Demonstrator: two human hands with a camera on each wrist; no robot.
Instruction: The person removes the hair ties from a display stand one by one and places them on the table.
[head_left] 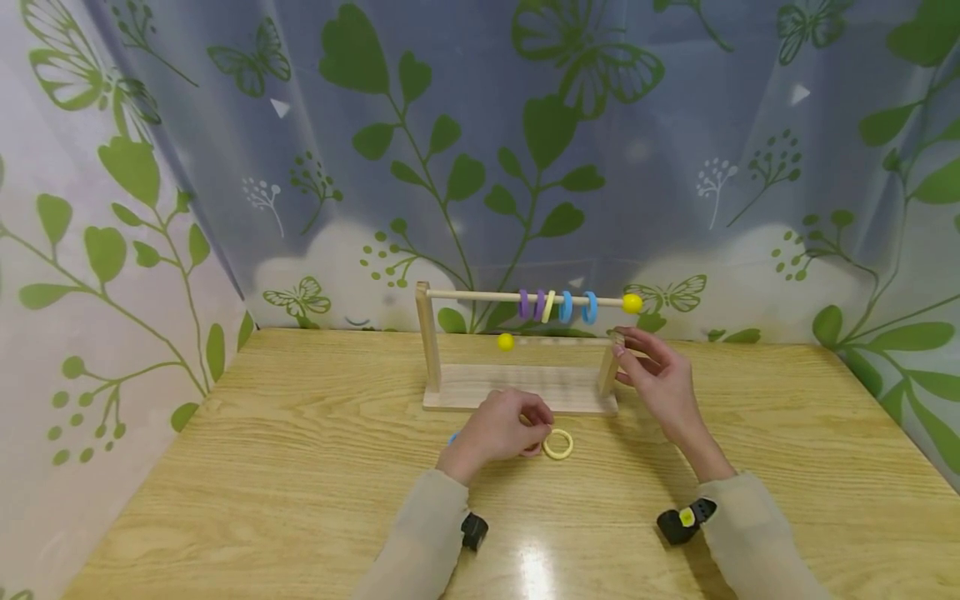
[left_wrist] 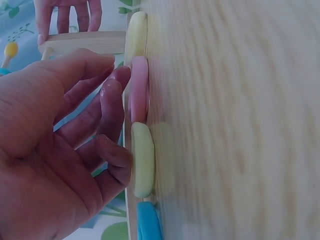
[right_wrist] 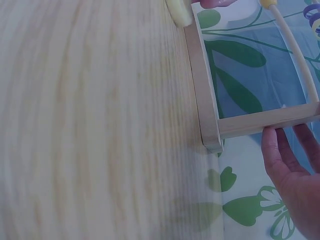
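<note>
A wooden stand (head_left: 525,387) has a long upper rod from its left post and a shorter lower rod (head_left: 562,342) from its right post. Two purple, one yellow and two blue rings (head_left: 566,307) hang on the upper rod. My right hand (head_left: 663,387) touches the right post (right_wrist: 270,120) with extended fingers, near its top. In front of the base, my left hand (head_left: 504,427) has loosely bent fingers, their tips right at a pink ring (left_wrist: 140,90) lying on the table. Beside it lie a yellow ring (head_left: 558,444), a second yellow ring (left_wrist: 143,160) and a blue ring (left_wrist: 149,222).
A yellow ball (head_left: 632,303) caps the upper rod, and another yellow ball (head_left: 506,342) ends the lower one. Behind the wooden table (head_left: 300,467) hangs a leaf-patterned curtain (head_left: 450,167). Black wrist cameras sit on both sleeves.
</note>
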